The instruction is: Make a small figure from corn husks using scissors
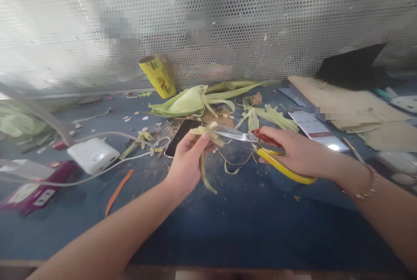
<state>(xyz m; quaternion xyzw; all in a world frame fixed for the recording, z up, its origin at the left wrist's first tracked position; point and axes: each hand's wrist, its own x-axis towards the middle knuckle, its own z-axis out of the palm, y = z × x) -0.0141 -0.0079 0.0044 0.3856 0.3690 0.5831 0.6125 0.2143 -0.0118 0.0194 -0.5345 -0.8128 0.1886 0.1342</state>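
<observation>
The husk piece (197, 131) was clamped between the thumb and fingers of the left hand (187, 160), above the counter (228, 228), its thin tail (203, 173) hanging toward the person. The scissors (241, 135) lay to the right of the husk piece, their long axis running mostly sideways, tips at its upper right. The right hand (295, 152) had its fingers curled around the red and yellow handles; whether the blades touched the husk could not be told. The left hand was nearer the husk piece. A dark phone (182, 139) lay just left of it, and a larger husk (187, 101) beyond it.
</observation>
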